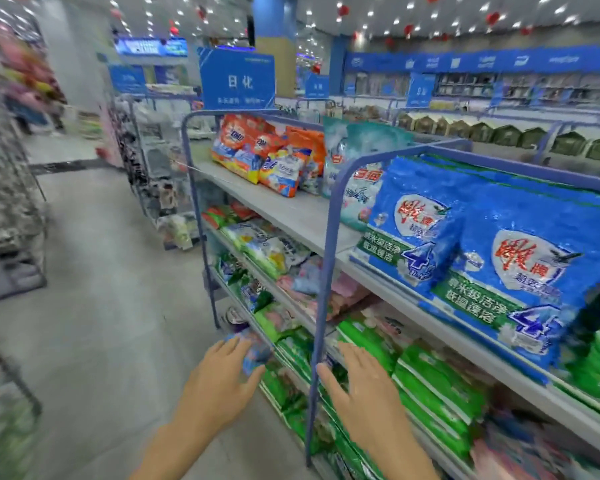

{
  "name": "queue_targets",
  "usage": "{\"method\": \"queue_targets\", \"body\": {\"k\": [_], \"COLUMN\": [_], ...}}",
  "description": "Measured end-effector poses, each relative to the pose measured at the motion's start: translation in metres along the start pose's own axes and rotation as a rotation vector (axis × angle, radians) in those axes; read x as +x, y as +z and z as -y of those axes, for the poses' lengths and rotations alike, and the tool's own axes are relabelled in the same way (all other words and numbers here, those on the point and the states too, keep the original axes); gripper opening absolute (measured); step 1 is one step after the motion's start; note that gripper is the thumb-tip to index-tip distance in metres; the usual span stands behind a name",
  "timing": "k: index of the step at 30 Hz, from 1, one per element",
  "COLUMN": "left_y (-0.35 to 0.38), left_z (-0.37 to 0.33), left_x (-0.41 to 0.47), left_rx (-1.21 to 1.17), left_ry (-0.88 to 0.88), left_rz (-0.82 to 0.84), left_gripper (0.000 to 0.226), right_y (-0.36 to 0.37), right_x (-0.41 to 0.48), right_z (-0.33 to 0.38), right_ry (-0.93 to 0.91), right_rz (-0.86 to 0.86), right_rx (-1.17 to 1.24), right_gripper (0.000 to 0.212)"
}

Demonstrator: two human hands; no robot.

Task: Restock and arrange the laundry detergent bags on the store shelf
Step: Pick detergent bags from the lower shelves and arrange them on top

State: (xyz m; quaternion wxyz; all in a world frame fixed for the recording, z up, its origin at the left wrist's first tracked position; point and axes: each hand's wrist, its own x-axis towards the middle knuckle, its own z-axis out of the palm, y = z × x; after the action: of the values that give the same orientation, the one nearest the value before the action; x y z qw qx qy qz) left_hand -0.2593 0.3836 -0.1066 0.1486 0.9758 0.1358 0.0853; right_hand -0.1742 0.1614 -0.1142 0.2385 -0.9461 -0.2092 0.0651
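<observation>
Where bags [520, 271] line shelves [291, 209], grey aisle floor [101, 306]

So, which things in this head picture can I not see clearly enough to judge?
1. Head view: motion blur hides whether the left hand grips or only touches the small blue bag.
2. Head view: blur hides whether the right hand touches the green bags; their print is unreadable.
3. Head view: the right edge cuts off the row of big blue bags, so no count.
</observation>
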Motion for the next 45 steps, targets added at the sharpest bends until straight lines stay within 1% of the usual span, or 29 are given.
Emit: {"method": "queue_targets", "body": {"k": [1, 3, 6, 8, 10, 13, 17, 22, 25, 30, 35, 40, 45], "left_y": [-0.008, -0.015, -0.021, -0.027, -0.031, -0.029, -0.022, -0.014, -0.013, -0.001, 0.016, 0.034, 0.039], "left_z": [0.011, 0.044, 0.089, 0.114, 0.137, 0.169, 0.205, 0.248, 0.272, 0.31, 0.334, 0.356, 0.385], "left_x": [0.011, 0.035, 0.07, 0.09, 0.111, 0.145, 0.196, 0.271, 0.318, 0.391, 0.467, 0.543, 0.61], "left_rx": [-0.007, -0.049, -0.086, -0.088, -0.102, -0.119, -0.122, -0.103, -0.106, -0.081, -0.133, -0.141, -0.124], "left_ry": [-0.019, -0.057, -0.072, -0.062, -0.073, -0.101, -0.122, -0.135, -0.155, -0.139, -0.031, 0.144, 0.322], "left_rz": [0.023, 0.024, 0.025, 0.024, 0.009, 0.004, 0.012, 0.052, 0.055, 0.105, 0.15, 0.227, 0.343], "left_gripper": [0.047, 0.057, 0.062, 0.061, 0.059, 0.056, 0.06, 0.057, 0.054, 0.055, 0.053, 0.059, 0.057], "right_y": [0.008, 0.023, 0.04, 0.05, 0.059, 0.074, 0.09, 0.104, 0.111, 0.129, 0.146, 0.17, 0.183], "right_x": [0.016, 0.048, 0.092, 0.119, 0.145, 0.183, 0.238, 0.321, 0.375, 0.453, 0.505, 0.546, 0.568], "right_z": [0.014, 0.04, 0.073, 0.093, 0.108, 0.123, 0.14, 0.163, 0.176, 0.186, 0.185, 0.189, 0.228], "right_ry": [-0.021, -0.029, -0.03, -0.032, -0.035, -0.028, -0.019, -0.02, -0.005, 0.037, 0.126, 0.311, 0.518], "right_rz": [-0.006, 0.007, -0.016, -0.046, -0.037, -0.008, -0.006, -0.045, -0.017, 0.006, -0.032, -0.138, -0.204], "right_rx": [0.01, 0.028, 0.043, 0.042, 0.035, 0.038, 0.07, 0.045, 0.061, 0.057, 0.063, 0.079, 0.083], "right_gripper": [0.084, 0.088, 0.074, 0.07, 0.067, 0.066, 0.064, 0.062, 0.061, 0.06, 0.063, 0.057, 0.058]}}
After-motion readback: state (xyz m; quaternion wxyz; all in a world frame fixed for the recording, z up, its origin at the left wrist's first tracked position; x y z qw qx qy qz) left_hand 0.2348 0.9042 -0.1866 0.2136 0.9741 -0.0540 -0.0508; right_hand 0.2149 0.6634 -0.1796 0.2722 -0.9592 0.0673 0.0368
